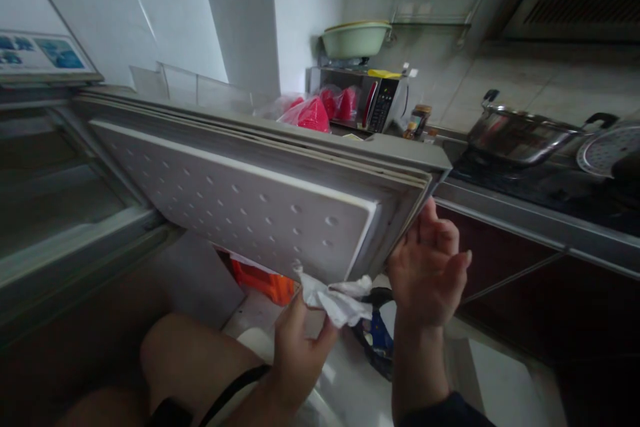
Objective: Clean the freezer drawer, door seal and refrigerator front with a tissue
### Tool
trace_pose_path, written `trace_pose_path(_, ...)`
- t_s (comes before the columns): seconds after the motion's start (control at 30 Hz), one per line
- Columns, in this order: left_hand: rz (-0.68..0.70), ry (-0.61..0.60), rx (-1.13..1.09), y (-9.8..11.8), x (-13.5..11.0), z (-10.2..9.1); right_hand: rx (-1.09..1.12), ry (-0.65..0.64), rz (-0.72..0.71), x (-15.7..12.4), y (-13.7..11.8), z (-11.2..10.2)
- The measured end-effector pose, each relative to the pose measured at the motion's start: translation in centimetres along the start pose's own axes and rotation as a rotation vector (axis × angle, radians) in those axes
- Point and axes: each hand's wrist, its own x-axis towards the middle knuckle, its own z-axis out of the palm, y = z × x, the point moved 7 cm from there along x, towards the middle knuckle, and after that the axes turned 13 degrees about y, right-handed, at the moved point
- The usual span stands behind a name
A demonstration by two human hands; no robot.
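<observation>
An open refrigerator door (240, 207) swings out in front of me, its white dimpled inner panel facing me. My left hand (295, 350) is closed on a crumpled white tissue (335, 299) held just under the door's lower edge. My right hand (427, 267) has its fingers curled around the door's outer corner and edge, gripping it. My bare knee (190, 360) shows at the lower left.
The fridge interior (60, 193) lies at the left. A counter at the right carries a steel pot (520, 133) on a stove. Behind are a microwave (370, 100), red bags (315, 113) and a green basin (355, 38). An orange object (263, 280) sits under the door.
</observation>
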Motion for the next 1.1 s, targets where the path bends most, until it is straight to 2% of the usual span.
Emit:
trace_pose_path(0.07, 0.408, 0.055, 0.161, 4.3, 2.9, -0.8, 0.028, -0.024, 0.021, 0.2, 0.1, 0.0)
trace_pose_path(0.1, 0.534, 0.044, 0.209, 6.1, 4.2, -0.7, 0.041, -0.036, 0.027, 0.2, 0.1, 0.0)
trace_pose_path(0.2, 0.771, 0.019, 0.272, 11.0, 7.8, 0.3, 0.062, -0.04, 0.041, 0.2, 0.2, 0.0)
trace_pose_path(0.27, 0.836, 0.0, 0.298, 13.5, 9.3, 1.5, 0.061, -0.017, 0.064, 0.2, 0.3, -0.2)
trace_pose_path(0.33, 0.851, -0.022, 0.342, 15.0, 10.0, 2.8, 0.062, -0.008, 0.083, 0.2, 0.5, -0.3)
trace_pose_path(0.47, 0.876, -0.071, 0.458, 15.9, 9.6, 4.8, 0.046, 0.005, 0.089, 0.3, 0.6, -0.5)
trace_pose_path(0.57, 0.881, -0.106, 0.506, 15.4, 8.8, 5.5, 0.027, 0.038, 0.09, 0.7, 0.5, -0.5)
trace_pose_path(0.67, 0.866, -0.151, 0.527, 13.7, 7.6, 5.7, 0.01, 0.031, 0.091, 1.0, 0.7, -0.3)
trace_pose_path(0.87, 0.793, -0.297, 0.536, 7.2, 3.2, 5.9, -0.034, -0.008, 0.078, 1.8, 1.2, -0.6)
trace_pose_path(1.0, 0.794, -0.376, 0.544, 2.7, -0.1, 6.2, -0.032, -0.063, 0.079, 1.9, 1.2, -0.5)
trace_pose_path(1.1, 0.828, -0.394, 0.563, 0.5, -1.8, 6.3, -0.047, -0.051, 0.076, 2.0, 1.2, -0.5)
